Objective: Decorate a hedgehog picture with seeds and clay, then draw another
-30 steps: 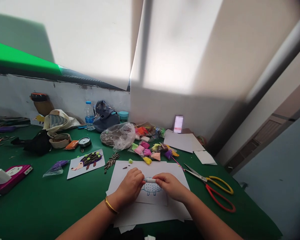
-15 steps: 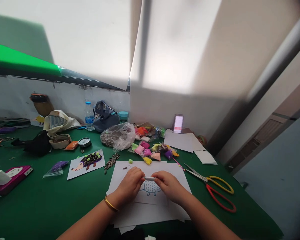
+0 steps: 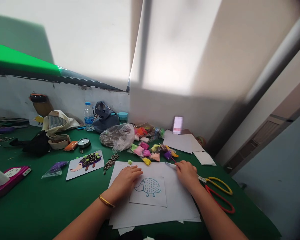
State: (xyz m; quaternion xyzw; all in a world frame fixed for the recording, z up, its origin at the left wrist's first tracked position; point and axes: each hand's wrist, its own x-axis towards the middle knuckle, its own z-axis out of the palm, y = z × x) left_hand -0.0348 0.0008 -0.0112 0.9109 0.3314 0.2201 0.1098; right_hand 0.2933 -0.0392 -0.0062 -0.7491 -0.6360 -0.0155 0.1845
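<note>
A slim white stick (image 3: 170, 165) sits in the right hand (image 3: 187, 175), pinched between the thumb and fingers, so that grip is closed on it. Its long axis runs slantwise across the top edge of the paper, with the far end pointing away from the person and toward their left. The right hand is plainly the nearer one to it. The left hand (image 3: 125, 181) lies open and flat on the paper, holding nothing, just left of a small sheet with a blue hedgehog outline (image 3: 148, 187). The stick sits up and to the right of that drawing, with nothing between them but bare paper. A gold bangle (image 3: 106, 201) circles the left wrist.

Under it all is a stack of white paper (image 3: 182, 210) on a green desk (image 3: 27, 206). Just past the top edge of the stack lie a small green clay ball (image 3: 129, 162) and a yellow clay packet (image 3: 147, 161), with more colored clay packets (image 3: 145, 150) heaped behind them. A pair of scissors with red and yellow handles (image 3: 216, 190) lies just beside the right hand. Further left are a finished hedgehog card (image 3: 85, 165) and a plastic bag of seeds (image 3: 117, 137).
</note>
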